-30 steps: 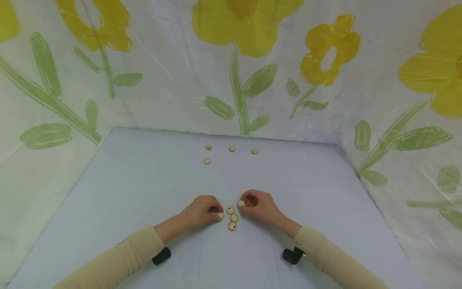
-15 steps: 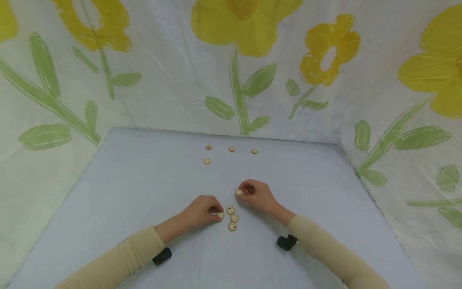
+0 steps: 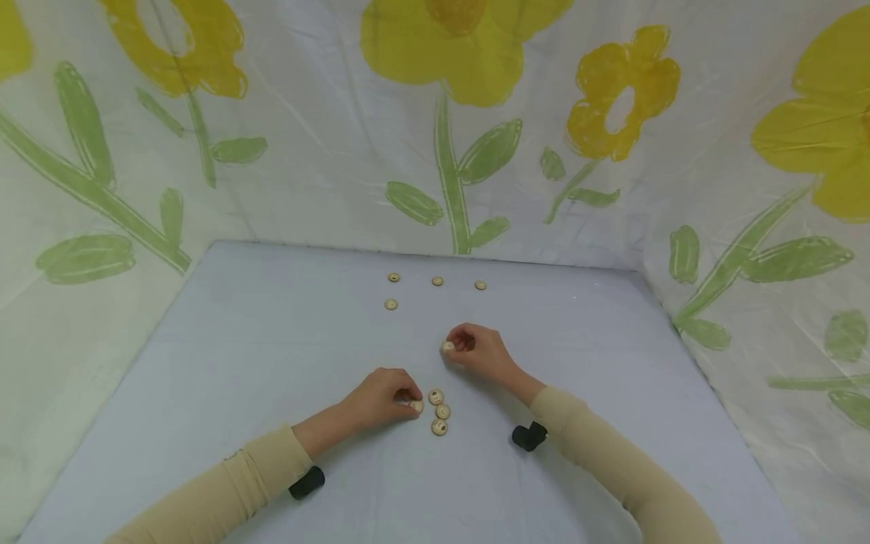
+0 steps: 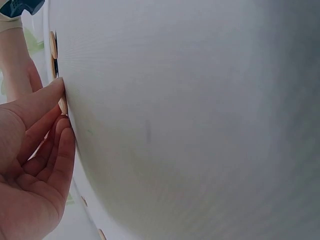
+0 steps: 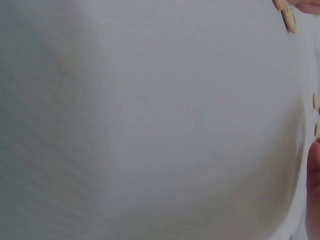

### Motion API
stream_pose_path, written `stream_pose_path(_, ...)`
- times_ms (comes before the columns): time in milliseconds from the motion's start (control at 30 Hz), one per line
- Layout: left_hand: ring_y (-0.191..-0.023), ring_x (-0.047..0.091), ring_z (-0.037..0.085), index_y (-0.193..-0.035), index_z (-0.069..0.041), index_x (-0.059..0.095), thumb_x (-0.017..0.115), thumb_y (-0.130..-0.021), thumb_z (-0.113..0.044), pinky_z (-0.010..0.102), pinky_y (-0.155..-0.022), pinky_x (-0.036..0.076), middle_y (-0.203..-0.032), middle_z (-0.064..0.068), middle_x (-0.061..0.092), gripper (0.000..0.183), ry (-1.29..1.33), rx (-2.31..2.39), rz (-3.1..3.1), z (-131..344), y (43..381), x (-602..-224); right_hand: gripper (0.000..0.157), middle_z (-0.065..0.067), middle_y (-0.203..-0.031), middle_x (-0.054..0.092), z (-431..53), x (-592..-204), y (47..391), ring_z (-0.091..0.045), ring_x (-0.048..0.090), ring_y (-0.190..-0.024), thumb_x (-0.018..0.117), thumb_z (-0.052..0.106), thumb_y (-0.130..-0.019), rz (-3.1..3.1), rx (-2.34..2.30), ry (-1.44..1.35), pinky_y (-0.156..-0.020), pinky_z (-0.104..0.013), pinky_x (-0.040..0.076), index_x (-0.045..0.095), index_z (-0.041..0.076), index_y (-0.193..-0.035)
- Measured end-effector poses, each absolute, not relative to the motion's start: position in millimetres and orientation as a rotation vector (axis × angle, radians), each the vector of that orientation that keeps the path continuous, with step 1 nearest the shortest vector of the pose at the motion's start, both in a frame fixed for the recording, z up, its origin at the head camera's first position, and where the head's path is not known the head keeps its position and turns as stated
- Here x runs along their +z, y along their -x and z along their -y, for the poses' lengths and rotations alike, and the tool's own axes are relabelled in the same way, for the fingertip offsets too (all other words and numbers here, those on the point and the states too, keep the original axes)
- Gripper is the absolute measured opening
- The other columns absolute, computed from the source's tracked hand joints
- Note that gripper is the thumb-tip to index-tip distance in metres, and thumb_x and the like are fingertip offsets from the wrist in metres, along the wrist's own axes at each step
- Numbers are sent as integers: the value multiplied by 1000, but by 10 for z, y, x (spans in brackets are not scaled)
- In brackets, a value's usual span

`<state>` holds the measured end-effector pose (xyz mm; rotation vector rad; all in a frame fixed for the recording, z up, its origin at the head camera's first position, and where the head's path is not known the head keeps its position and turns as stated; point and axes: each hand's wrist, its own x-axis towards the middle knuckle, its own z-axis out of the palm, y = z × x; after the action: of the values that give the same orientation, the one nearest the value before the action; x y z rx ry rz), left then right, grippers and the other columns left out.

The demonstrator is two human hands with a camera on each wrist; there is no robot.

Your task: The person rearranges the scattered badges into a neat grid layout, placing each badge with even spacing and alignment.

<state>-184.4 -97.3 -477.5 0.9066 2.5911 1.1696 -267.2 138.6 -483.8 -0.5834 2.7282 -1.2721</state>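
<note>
In the head view my left hand pinches a small round wooden disc at the table surface. The left wrist view shows that disc edge-on between thumb and fingers. Three pale discs with dark printed marks form a short bent column just right of it: a top disc, a middle disc and a bottom disc. Farther forward, my right hand holds another wooden disc by its edge; whether it touches the table I cannot tell. Only part of a finger shows in the right wrist view.
Toward the table's back edge lies a row of three discs: left, centre and right. One more disc lies in front of the left one. Flower-painted cloth walls surround the pale table.
My right hand has carried its disc away from the column, forward and slightly left toward the back row. The left hand and the discs on the table have stayed in place.
</note>
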Motion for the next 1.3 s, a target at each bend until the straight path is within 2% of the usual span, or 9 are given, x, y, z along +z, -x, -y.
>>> stream_pose_path(800, -81, 63, 13, -93, -3, 71, 80, -79, -8, 26, -74, 52, -88, 2, 68, 16, -903, 1196, -2583, 973, 1824, -4785, 16, 0, -83, 66, -1216, -4884, 3095, -12, 60, -77, 77, 15, -84, -2772, -1311, 465, -68, -25, 49, 70, 9, -96)
stream_pose_path(1300, -81, 63, 14, -93, -3, 72, 79, -80, -8, 26, -73, 52, -88, 2, 68, 16, -890, 1177, -2592, 966, 1824, -4768, 19, -3, -86, 67, -1125, -4895, 3277, -16, 60, -80, 77, 15, -83, -2810, -1332, 378, -67, -25, 48, 69, 7, -98)
